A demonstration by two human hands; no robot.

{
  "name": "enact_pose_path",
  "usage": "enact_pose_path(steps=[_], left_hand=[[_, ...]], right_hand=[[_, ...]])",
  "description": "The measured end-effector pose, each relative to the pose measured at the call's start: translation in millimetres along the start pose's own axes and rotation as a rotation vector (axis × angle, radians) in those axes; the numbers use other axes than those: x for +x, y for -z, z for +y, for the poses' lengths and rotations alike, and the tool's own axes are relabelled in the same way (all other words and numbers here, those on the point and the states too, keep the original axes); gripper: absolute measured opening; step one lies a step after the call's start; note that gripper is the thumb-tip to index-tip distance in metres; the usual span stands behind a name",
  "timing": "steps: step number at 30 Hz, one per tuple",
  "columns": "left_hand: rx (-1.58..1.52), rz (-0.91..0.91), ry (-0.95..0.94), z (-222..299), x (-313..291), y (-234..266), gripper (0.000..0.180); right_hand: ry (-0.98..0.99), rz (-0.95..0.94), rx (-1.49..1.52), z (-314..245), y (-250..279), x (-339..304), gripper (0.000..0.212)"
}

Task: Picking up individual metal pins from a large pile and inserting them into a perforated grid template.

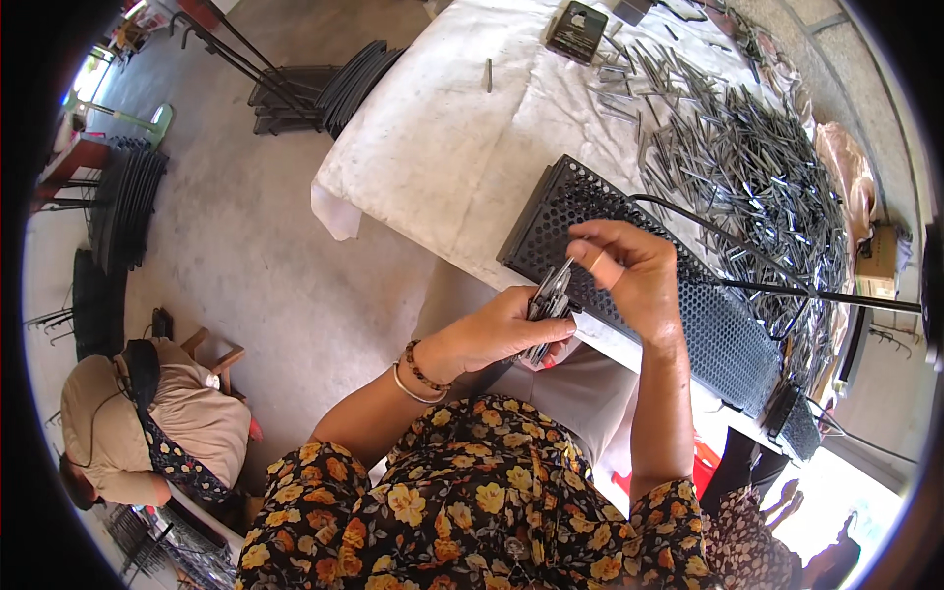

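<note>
My left hand (506, 329) is closed round a bundle of thin metal strips (551, 300), which point up and away from me. Just above their far ends, my right hand (634, 270) has its thumb and forefinger drawn together in a pinch. Whether a strip is between those fingertips is too small to tell. Beyond both hands, a black perforated metal panel (728, 344) lies slantwise along the near edge of the table. A heap of similar dark strips (752, 177) spreads behind the panel.
A white cloth covers the table (423, 147). A small black box (576, 31) and a lone strip (489, 76) lie on it. Black rods (826, 295) cross above the heap. Stacked black panels (354, 88) stand on the floor. A seated person (157, 413) bends over at left.
</note>
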State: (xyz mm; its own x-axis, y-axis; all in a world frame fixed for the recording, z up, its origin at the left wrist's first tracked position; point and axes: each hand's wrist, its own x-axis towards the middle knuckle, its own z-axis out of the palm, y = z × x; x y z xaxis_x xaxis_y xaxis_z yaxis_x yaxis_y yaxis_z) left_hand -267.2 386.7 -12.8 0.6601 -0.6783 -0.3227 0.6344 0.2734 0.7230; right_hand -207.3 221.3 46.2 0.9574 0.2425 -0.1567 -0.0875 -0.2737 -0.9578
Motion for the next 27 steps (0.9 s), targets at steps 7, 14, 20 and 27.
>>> enact_pose_path(steps=[7,14,20,27], left_hand=[[-0.141,0.092,0.056,-7,-1,-3,0.017],[-0.251,0.09,0.065,-6,0,-3,0.017],[-0.185,0.066,0.053,-1,-2,-4,0.017],[0.026,0.087,0.007,9,-4,-11,0.016]], right_hand=[[0.259,0.376,-0.249,18,6,22,0.015],[0.496,0.383,-0.454,31,-4,28,0.015],[0.601,0.349,-0.729,33,-6,25,0.015],[0.283,-0.124,-0.238,15,-3,-3,0.014]])
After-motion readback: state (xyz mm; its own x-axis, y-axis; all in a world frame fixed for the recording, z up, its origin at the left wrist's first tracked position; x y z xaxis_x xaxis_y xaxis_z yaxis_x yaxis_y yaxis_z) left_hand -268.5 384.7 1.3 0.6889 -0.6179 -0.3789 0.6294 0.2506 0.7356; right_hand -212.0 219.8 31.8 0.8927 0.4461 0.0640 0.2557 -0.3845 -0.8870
